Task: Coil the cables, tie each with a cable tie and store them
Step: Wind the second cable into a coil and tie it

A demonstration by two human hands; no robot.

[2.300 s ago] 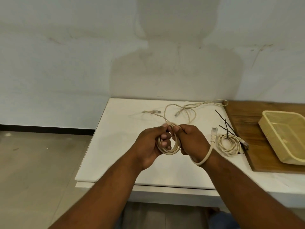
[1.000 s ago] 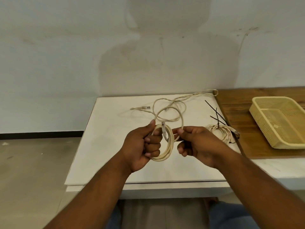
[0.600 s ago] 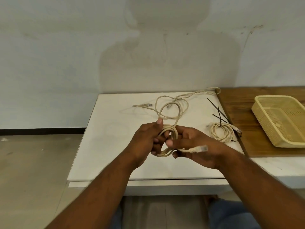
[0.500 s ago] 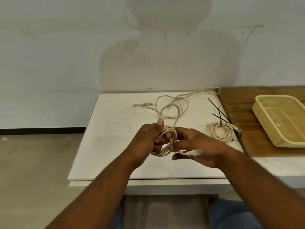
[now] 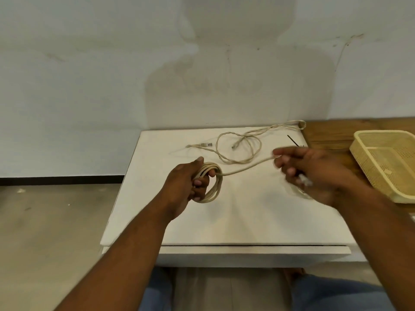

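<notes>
A pale wall (image 5: 89, 75) fills the upper half of the view, with the person's shadow on it, and a grey floor (image 5: 45, 232) lies to the left. Against the wall stands a white table (image 5: 235, 221), and a wooden surface (image 5: 332, 133) butts against its right side. On that wood sits a yellow mesh basket (image 5: 381, 132), part of it cut off by the frame edge.

Both bare forearms reach in over the table. The left hand (image 5: 182, 185) is curled around a cream cable (image 5: 215, 187) wound into several loops, with the thumb lying on top of the bundle and the fingers passed through its middle. One strand leaves the top of the coil and runs up and to the right, off the table, to the right hand (image 5: 314, 173). That hand is motion-blurred. Its thumb and first fingers pinch the strand, and the other fingers are bent round the cable's end (the clear plug (image 5: 305, 181) pokes out beneath them).

At the far side of the table a second cable (image 5: 235, 162) lies uncoiled in loose, twisted loops, one plug (image 5: 205, 144) pointing left. A black cable tie (image 5: 293, 140) shows just above the right hand, near the table's right edge. Below that hand a pale curve on the table hints at another coil, too hidden to be sure.
</notes>
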